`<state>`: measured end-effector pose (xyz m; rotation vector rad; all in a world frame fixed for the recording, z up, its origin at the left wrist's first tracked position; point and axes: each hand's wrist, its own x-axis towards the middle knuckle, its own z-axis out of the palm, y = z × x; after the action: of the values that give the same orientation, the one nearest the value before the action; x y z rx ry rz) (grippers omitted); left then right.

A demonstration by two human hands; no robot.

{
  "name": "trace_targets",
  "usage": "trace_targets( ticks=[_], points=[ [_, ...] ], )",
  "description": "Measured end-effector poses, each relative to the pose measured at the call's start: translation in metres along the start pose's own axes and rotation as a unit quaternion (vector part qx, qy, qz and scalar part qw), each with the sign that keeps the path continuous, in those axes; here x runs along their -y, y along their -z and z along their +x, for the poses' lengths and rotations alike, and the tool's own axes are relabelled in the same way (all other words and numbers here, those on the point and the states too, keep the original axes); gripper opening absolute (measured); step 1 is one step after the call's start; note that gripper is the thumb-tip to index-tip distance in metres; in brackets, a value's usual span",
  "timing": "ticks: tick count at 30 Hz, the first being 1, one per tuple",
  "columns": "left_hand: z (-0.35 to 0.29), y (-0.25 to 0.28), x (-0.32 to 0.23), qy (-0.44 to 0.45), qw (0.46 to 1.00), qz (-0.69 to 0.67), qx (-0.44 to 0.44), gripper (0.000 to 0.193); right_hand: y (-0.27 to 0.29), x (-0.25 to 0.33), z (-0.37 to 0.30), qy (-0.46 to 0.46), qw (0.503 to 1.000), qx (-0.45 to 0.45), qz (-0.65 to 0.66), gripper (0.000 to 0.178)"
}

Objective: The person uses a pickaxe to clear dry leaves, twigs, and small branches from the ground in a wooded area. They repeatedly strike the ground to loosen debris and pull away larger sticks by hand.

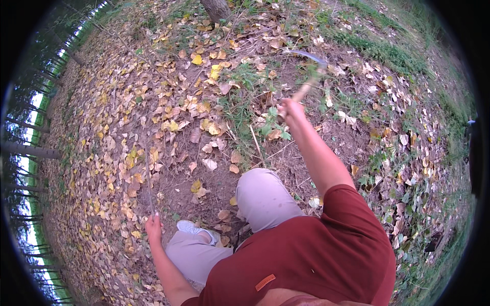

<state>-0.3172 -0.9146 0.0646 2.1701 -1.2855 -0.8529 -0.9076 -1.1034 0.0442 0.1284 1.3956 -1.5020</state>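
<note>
My right hand [292,110] is stretched out ahead, closed round the light wooden handle of a sickle [305,91]. Its curved, bluish blade [309,55] points left at the far end, above leaf-strewn soil; the sickle looks slightly blurred. Low green weeds [240,104] grow just left of that hand. At the lower left, my left hand [154,227] is closed on a thin bare stick [148,176], which runs up and away over the fallen leaves. The stick's far end is hard to tell from the litter.
Dry yellow and brown leaves [115,148] cover the sloping ground. A tree trunk [217,9] stands at the far middle, and more trees [30,150] line the left rim. Green grass [383,51] grows at the far right. My bent knee [265,196] and white shoe [191,227] are close below.
</note>
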Motion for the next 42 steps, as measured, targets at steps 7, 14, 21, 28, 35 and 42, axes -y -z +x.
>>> trace_targets(
  ticks=[7, 14, 21, 28, 35, 42],
  points=[
    [0.005, 0.006, 0.021, 0.028, 0.999, 0.006, -0.019, 0.023, -0.123, -0.076, -0.157, -0.200, 0.895, 0.338, -0.213, 0.023],
    [0.000, 0.006, 0.030, 0.026, 0.999, 0.006, -0.033, 0.026, -0.110, -0.153, -0.216, -0.279, 0.796, 0.484, -0.232, 0.011],
    [-0.011, 0.019, 0.045, 0.034, 0.997, 0.038, -0.053, 0.032, -0.112, -0.151, -0.193, -0.322, 0.834, 0.405, -0.194, 0.020],
    [-0.009, 0.023, 0.041, 0.048, 0.997, -0.013, -0.052, 0.029, -0.115, -0.145, -0.111, -0.200, 0.949, 0.228, 0.080, 0.018],
    [0.004, 0.014, 0.056, -0.026, 0.999, 0.024, -0.031, 0.027, -0.097, -0.130, -0.068, -0.151, 0.964, 0.122, 0.182, 0.018],
    [0.005, 0.001, 0.041, -0.051, 0.995, 0.088, -0.018, 0.028, -0.091, -0.128, -0.098, -0.209, 0.951, 0.206, 0.094, 0.017]
  ],
)
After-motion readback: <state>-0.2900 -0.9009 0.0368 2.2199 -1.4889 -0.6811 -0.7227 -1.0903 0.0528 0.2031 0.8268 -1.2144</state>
